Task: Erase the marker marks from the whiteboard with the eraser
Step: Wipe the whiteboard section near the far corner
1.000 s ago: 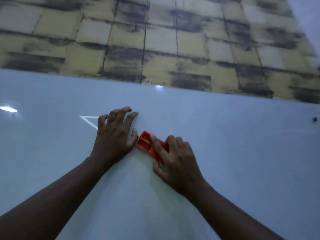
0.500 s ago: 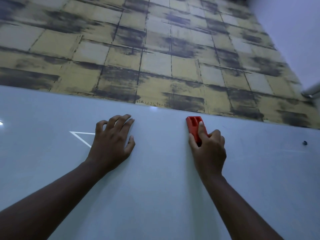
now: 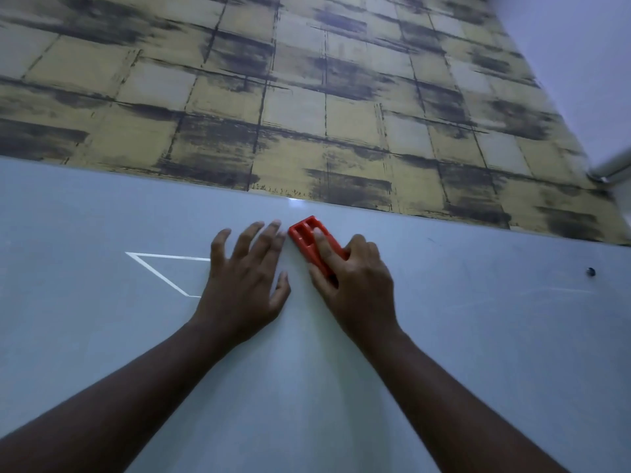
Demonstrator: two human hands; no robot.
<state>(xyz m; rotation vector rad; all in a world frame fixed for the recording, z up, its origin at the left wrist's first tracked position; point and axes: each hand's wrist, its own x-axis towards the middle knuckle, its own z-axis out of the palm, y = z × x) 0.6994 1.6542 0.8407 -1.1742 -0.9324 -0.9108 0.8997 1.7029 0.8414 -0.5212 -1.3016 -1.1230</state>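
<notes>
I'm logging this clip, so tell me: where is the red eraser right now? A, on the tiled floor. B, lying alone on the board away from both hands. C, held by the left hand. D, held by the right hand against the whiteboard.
D: the right hand grips the red eraser against the whiteboard, while the left hand rests spread on the board beside it.

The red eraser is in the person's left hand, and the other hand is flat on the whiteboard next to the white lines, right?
Not quite. The head view shows the red eraser in the right hand, not the left. The left hand is the one flat on the whiteboard next to the white lines.
</notes>
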